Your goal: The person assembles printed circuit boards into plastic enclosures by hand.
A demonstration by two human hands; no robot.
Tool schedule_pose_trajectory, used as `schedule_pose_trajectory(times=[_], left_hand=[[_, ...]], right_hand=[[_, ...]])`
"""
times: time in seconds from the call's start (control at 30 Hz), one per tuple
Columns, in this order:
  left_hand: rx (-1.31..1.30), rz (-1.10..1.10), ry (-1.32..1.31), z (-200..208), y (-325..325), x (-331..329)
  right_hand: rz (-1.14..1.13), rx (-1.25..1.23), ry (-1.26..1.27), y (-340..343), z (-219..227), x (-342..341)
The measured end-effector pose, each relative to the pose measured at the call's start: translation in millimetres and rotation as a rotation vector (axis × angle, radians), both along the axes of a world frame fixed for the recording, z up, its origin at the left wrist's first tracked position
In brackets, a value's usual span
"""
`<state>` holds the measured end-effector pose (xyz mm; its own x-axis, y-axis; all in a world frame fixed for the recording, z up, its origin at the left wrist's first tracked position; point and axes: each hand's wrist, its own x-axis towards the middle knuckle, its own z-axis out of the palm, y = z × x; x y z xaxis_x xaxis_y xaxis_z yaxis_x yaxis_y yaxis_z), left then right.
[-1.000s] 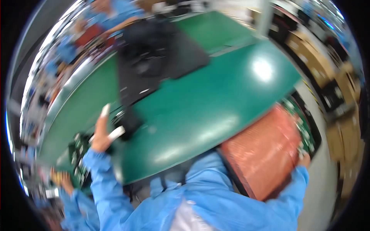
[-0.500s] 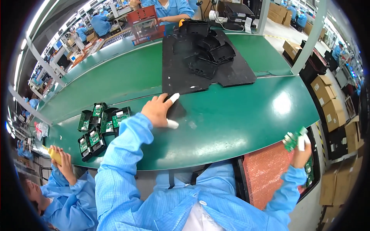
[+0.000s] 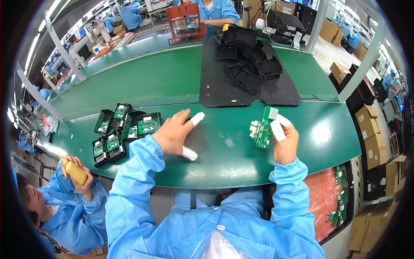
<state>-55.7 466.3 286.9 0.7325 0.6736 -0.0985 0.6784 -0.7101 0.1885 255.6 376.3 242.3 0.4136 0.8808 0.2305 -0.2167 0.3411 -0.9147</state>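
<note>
Black-rimmed tray (image 3: 350,196), lined with red translucent bubble wrap (image 3: 318,203): right of the person, by the near edge. Right hand (image 3: 286,143), white-capped fingertips: pinching one green rectangular circuit board (image 3: 261,134) by its right side, above the glossy green counter (image 3: 228,168); long axis running away from the person, far end leaning right, white connectors pointing left. Left hand (image 3: 173,133): open, fingers spread. Black plastic housings (image 3: 115,146) with green boards: grouped farther left. Flat black panel (image 3: 224,88), black plastic shells (image 3: 248,80) atop: far side.

The tabletop (image 3: 233,172) looks smooth, glossy, the black housings (image 3: 248,81) matt plastic, the pink sheeting (image 3: 320,200) shiny plastic, the cartons (image 3: 374,152) cardboard.
</note>
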Motion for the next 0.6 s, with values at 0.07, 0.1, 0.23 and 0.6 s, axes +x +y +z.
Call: schedule_pose_trajectory(times=[0.07,0.1,0.23,0.6], left_hand=[[-0.091,0.009,0.048,-2.6,2.0,4.4],[-0.01,-0.191,0.148,-3.9,5.7,4.4],[0.047,-0.385,0.034,1.1,13.7,-0.7],[0.246,0.533,-0.084,-40.9,16.4,83.3]], right_hand=[[0.019,-0.02,0.004,-1.6,-8.9,-1.8],[0.037,-0.039,0.012,-2.3,-10.3,-4.2],[0.054,-0.03,0.061,-7.2,-7.1,-9.3],[0.047,-0.034,0.052,1.7,-11.3,-16.0]])
